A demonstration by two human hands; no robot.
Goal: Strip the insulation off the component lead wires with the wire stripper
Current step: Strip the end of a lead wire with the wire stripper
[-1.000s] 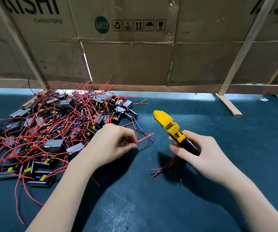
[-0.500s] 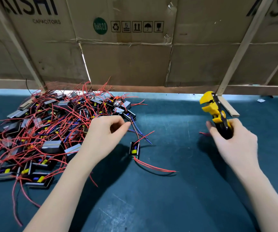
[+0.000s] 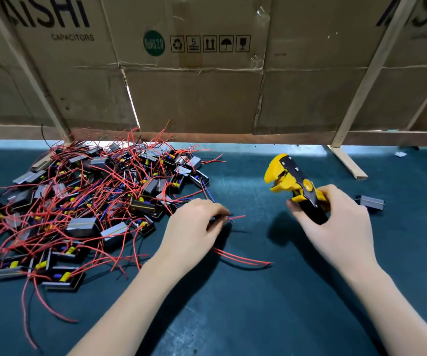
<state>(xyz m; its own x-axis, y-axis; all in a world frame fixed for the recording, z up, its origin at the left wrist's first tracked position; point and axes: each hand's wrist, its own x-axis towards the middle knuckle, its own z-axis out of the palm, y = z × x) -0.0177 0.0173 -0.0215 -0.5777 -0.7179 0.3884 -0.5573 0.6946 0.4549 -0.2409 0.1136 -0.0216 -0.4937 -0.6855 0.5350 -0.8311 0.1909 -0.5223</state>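
No bin in play: heap of components (image 3: 84,201) with tangled red leads loose on dark green mat (image 3: 233,317), left side. Left hand (image 3: 194,232) just right of heap, fingers curled, pinching red and blue lead wires (image 3: 234,218), tips poking right. Right hand (image 3: 335,227) wrapped round wire stripper (image 3: 294,186), yellow head up, tilted left, mouth parted. Lone component (image 3: 370,202) beyond right hand.

Two bare forearms, no sleeves visible.
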